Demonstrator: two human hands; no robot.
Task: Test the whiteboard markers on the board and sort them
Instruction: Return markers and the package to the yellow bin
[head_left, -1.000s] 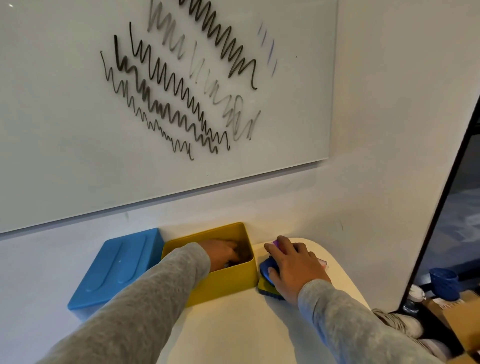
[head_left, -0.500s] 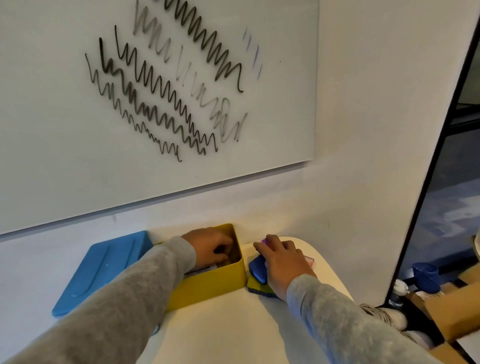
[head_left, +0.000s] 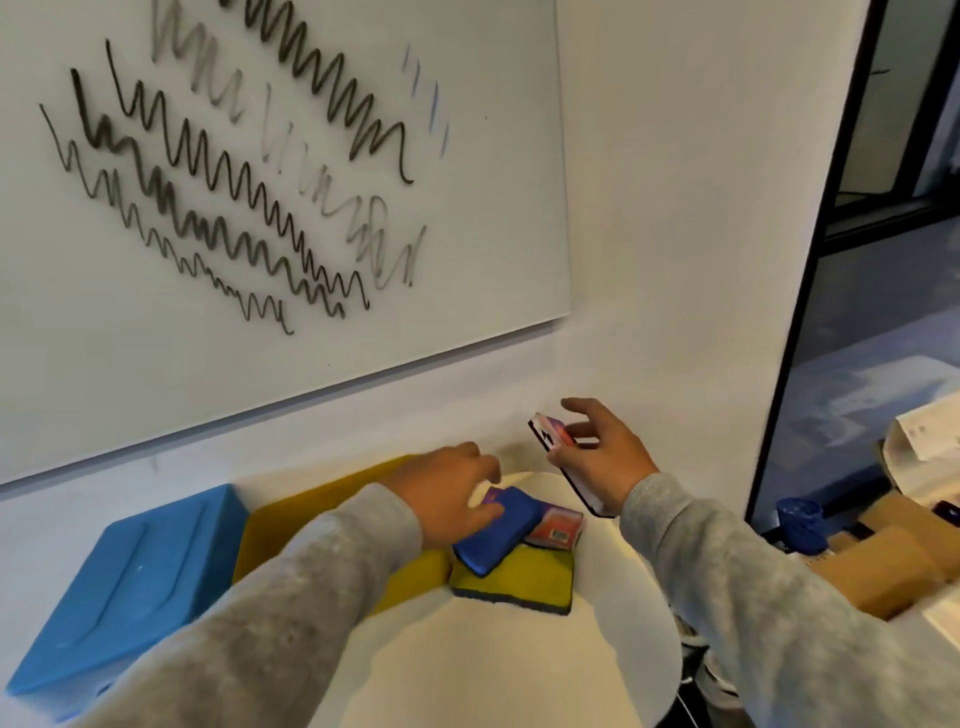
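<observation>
The whiteboard (head_left: 467, 291) on the wall carries several black and grey zigzag test lines and a few faint blue strokes. No marker shows. A yellow box (head_left: 322, 499) stands against the wall, mostly hidden by my left sleeve. My left hand (head_left: 447, 493) reaches past it and grips the far end of a blue eraser (head_left: 504, 538), which lies on a yellow sponge eraser (head_left: 519, 579). Above the table's right side, my right hand (head_left: 605, 462) holds a flat pink-and-black packet (head_left: 550, 434) tilted in the air.
A blue box (head_left: 135, 571) lies to the left of the yellow box. A red-orange pack (head_left: 556, 527) sits beside the blue eraser. The white round table (head_left: 493, 670) ends at the right. Beyond it are cardboard boxes (head_left: 893, 545), a blue cup (head_left: 800, 522) and a black door frame (head_left: 810, 260).
My left hand came out of the yellow box and moved right onto the blue eraser. My right hand left the eraser pile and rose with the flat packet.
</observation>
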